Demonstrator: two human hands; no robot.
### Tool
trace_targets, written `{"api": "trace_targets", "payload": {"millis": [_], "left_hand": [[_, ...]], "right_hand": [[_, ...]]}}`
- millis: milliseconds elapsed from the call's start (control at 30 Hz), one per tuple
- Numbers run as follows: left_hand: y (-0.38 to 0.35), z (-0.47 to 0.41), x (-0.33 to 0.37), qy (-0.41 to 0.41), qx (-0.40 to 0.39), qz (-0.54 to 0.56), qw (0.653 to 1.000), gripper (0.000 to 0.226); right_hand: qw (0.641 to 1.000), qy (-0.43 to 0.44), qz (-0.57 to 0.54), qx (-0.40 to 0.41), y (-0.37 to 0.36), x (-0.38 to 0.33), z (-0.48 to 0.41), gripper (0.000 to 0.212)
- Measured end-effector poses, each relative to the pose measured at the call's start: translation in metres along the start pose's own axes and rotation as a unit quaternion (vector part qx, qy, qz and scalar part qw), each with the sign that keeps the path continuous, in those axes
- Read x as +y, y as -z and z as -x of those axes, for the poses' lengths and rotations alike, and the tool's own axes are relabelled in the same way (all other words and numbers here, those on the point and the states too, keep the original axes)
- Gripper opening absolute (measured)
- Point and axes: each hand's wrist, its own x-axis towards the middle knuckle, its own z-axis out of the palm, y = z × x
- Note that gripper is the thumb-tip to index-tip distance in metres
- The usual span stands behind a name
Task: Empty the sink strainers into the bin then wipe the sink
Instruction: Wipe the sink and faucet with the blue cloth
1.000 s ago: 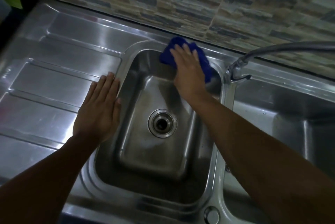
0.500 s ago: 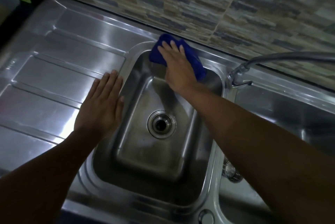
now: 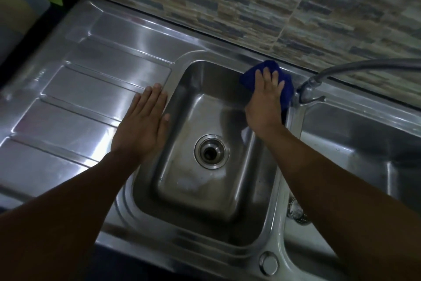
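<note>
Left hand is lying flat, fingers spread, on the counter right at the basin's left rim, holding nothing, just bracing. Drain in the near basin is sitting open with no strainer in it, so I'm guessing the emptying part is done. One strainer is peeking out from under the right arm in the other basin. Further back, right hand is pressing a blue cloth under its open palm against the sink's far right corner, beside the tap. Wiping is underway, plenty of steel left.
</note>
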Motion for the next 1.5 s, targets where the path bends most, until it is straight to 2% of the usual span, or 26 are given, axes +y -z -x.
{"api": "trace_targets", "payload": {"millis": [133, 233, 367, 533, 633, 700, 800, 933, 1033, 1133, 1200, 1233, 1300, 1367, 1500], "left_hand": [[0.01, 0.006, -0.01, -0.009, -0.015, 0.075, 0.997, 0.06], [0.013, 0.025, -0.031, -0.009, -0.001, 0.008, 1.0, 0.059], [0.013, 0.048, -0.06, 0.028, 0.032, -0.059, 0.997, 0.056], [0.009, 0.05, -0.06, 0.045, 0.058, -0.042, 0.996, 0.055], [0.01, 0.049, -0.064, 0.047, 0.044, -0.026, 0.998, 0.057], [0.01, 0.049, -0.064, 0.049, 0.039, -0.027, 0.998, 0.057], [0.01, 0.048, -0.063, 0.045, 0.036, -0.026, 0.998, 0.057], [0.01, 0.049, -0.064, 0.048, 0.036, -0.026, 0.998, 0.057], [0.01, 0.049, -0.063, 0.051, 0.041, -0.025, 0.998, 0.056], [0.01, 0.049, -0.063, 0.055, 0.044, -0.027, 0.997, 0.057], [0.01, 0.049, -0.062, 0.056, 0.045, -0.029, 0.997, 0.057], [0.01, 0.049, -0.062, 0.059, 0.044, -0.029, 0.997, 0.058], [0.01, 0.049, -0.061, 0.076, 0.041, -0.032, 0.996, 0.06], [0.009, 0.049, -0.062, 0.105, 0.04, -0.047, 0.993, 0.064], [0.009, 0.048, -0.059, 0.137, 0.042, -0.067, 0.987, 0.066]], "right_hand": [[0.993, 0.107, -0.017, -0.043, -0.009, -0.037, -0.02, 0.087], [0.982, 0.164, -0.064, -0.074, -0.017, -0.084, -0.047, 0.076], [0.975, 0.166, -0.096, -0.113, -0.024, -0.12, -0.06, 0.066], [0.946, 0.205, -0.199, -0.156, -0.022, -0.137, -0.001, 0.055], [0.931, 0.257, -0.199, -0.167, -0.024, -0.141, 0.046, 0.054], [0.927, 0.273, -0.187, -0.178, -0.023, -0.138, 0.046, 0.055], [0.93, 0.265, -0.183, -0.179, -0.02, -0.137, 0.02, 0.053], [0.947, 0.169, -0.223, -0.158, -0.019, -0.151, -0.007, 0.049], [0.954, 0.109, -0.268, -0.08, -0.01, -0.156, -0.026, 0.04], [0.944, 0.066, -0.323, 0.021, -0.001, -0.163, -0.041, 0.041], [0.942, 0.074, -0.325, 0.033, -0.004, -0.173, -0.043, 0.046], [0.948, 0.087, -0.306, 0.009, -0.01, -0.179, -0.04, 0.048], [0.972, 0.129, -0.188, -0.064, -0.026, -0.187, -0.027, 0.051], [0.976, 0.175, -0.101, -0.081, -0.041, -0.189, -0.008, 0.054], [0.961, 0.215, -0.16, -0.07, -0.055, -0.191, 0.046, 0.055]]}}
